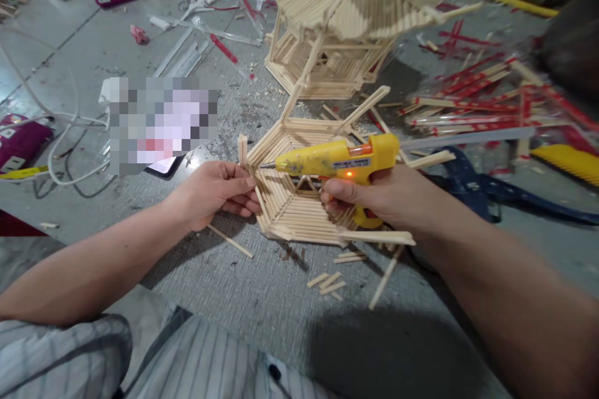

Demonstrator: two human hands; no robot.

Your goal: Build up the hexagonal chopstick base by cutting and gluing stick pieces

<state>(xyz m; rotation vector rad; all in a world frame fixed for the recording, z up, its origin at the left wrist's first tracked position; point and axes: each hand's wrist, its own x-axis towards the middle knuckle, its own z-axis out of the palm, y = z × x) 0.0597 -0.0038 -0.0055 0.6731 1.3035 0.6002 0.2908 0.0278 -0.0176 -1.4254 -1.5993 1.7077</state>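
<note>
Looks like gluing the left corner of the stick frame [304,225] on the table [262,287]. Pinches it there with the left hand [222,190], thumb close to bent fingers. Wraps the right hand [386,194] round the yellow glue gun [322,159] and points its tip there. Probably calls next for a still hold and a squeeze. Cannot see wet glue, or the frame behind the gun. Cannot name the blurry dark shape [571,53] at the far right edge.

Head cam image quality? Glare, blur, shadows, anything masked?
Head view: glare on the table between phone and left hand; head view: mosaic hides most of the phone; head view: dark shadow at bottom, right of centre; head view: right forearm soft, glue gun crisper.
</note>
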